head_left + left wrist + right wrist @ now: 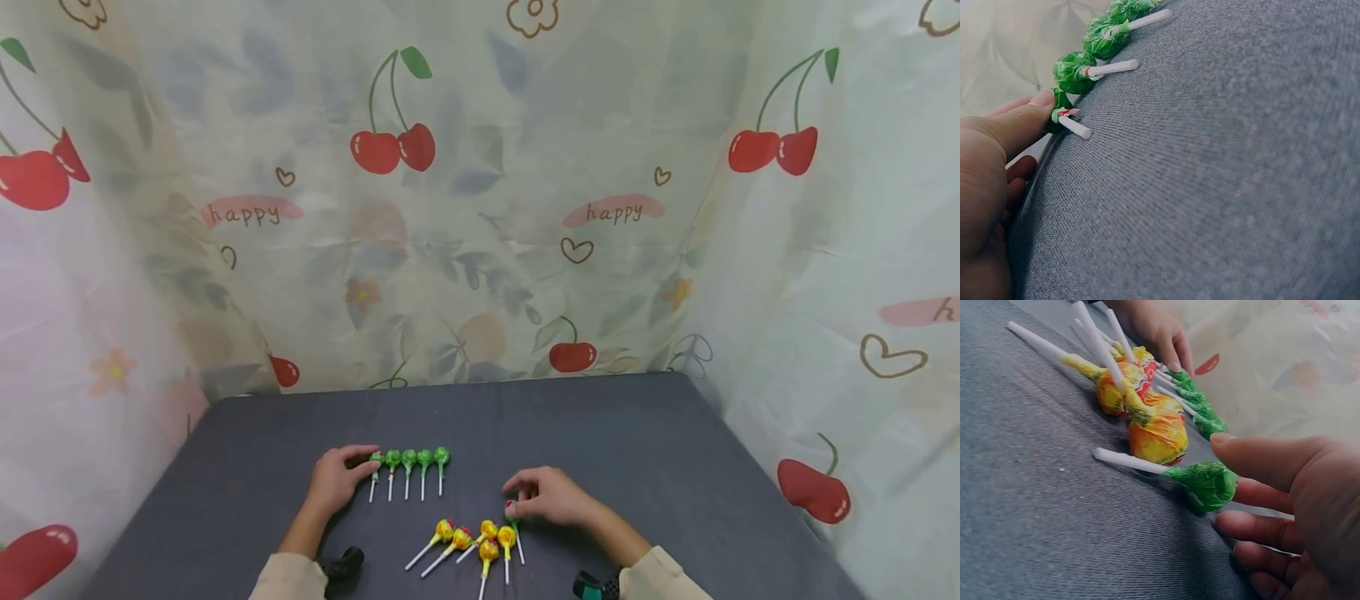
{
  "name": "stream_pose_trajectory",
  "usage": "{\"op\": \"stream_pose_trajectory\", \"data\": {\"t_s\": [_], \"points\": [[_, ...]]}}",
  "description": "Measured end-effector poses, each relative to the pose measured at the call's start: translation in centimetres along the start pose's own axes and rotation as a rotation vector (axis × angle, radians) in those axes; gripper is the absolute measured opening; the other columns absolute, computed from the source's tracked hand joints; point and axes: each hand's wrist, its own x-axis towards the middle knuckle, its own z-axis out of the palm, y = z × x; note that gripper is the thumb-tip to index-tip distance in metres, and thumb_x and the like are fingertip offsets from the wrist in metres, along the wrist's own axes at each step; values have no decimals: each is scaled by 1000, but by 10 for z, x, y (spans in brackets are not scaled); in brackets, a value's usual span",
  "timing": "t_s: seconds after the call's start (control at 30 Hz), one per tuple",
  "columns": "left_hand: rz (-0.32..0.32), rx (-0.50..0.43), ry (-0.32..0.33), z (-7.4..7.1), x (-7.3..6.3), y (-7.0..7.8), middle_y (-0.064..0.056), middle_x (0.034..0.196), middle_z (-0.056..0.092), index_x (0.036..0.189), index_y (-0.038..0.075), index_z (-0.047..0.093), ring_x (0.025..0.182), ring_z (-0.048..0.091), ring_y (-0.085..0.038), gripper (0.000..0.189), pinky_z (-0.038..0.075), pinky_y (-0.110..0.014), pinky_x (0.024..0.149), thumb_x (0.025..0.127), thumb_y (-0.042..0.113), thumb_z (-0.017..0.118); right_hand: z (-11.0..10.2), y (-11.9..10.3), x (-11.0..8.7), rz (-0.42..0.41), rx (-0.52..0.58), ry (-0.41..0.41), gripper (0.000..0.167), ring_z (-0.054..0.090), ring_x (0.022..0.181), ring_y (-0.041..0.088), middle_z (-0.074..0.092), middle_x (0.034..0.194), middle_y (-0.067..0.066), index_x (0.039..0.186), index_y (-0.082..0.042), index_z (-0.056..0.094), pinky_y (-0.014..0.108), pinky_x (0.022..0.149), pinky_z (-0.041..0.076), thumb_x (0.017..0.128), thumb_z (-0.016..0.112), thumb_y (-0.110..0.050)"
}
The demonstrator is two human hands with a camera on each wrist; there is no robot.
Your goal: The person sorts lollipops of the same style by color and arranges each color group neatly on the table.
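Observation:
Several green-wrapped lollipops (pixel 408 459) lie in a row on the table, white sticks toward me. My left hand (pixel 337 479) pinches the head of the leftmost green lollipop (pixel 1057 112) between thumb and finger, at the row's end. On the right, my right hand (pixel 551 497) hovers around a separate green lollipop (pixel 1207 485). In the right wrist view its thumb (pixel 1254 459) stands apart above the candy head, and the fingers lie loosely bent behind it. Whether a fingertip touches the wrapper is hard to tell. That lollipop's stick also points toward me.
Several yellow lollipops (pixel 488 550) lie loosely grouped between the hands, closer to me, some heads touching or overlapping. A dark grey cloth covers the table (pixel 600 433). Cherry-patterned curtains (pixel 480 208) hang behind and at both sides.

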Motion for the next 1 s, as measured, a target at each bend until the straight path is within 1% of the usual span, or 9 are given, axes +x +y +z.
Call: {"op": "stream_pose_trajectory", "data": {"t_s": [0.23,0.5,0.8,0.9,1.0], "points": [[12,0,9,0,0,-1,-11,109,70,111,11,76,105,60,-36,29,44,-53,93,83,20,78,2,0,-4,-27,-41,-14,25,51,63,6,59,75,-10,102,-13,73,23,57,42,81,81,-23],[-4,7,-7,0,1,-1,-11,111,69,113,12,75,107,59,-35,30,42,-53,94,84,20,77,2,0,-6,-58,-59,-21,21,52,66,6,59,76,-11,99,-13,74,24,59,43,80,81,-19],[10,9,9,-1,0,1,-11,109,70,111,11,75,106,60,-36,29,43,-53,93,84,20,78,-8,-9,3,-58,-80,-47,16,52,64,4,58,70,-11,88,-14,71,23,58,42,77,83,-15],[1,8,12,-1,0,1,-11,109,70,110,11,76,106,60,-36,29,43,-52,94,83,20,78,-13,-13,8,-61,-104,-43,15,52,64,5,59,70,-10,87,-14,71,23,58,43,78,83,-13],[-2,6,5,0,0,1,-11,110,70,111,11,75,107,60,-36,29,43,-52,94,84,20,78,-18,-18,13,-62,-137,-18,15,52,66,7,58,72,-10,88,-15,70,24,59,45,79,82,-14]]}}
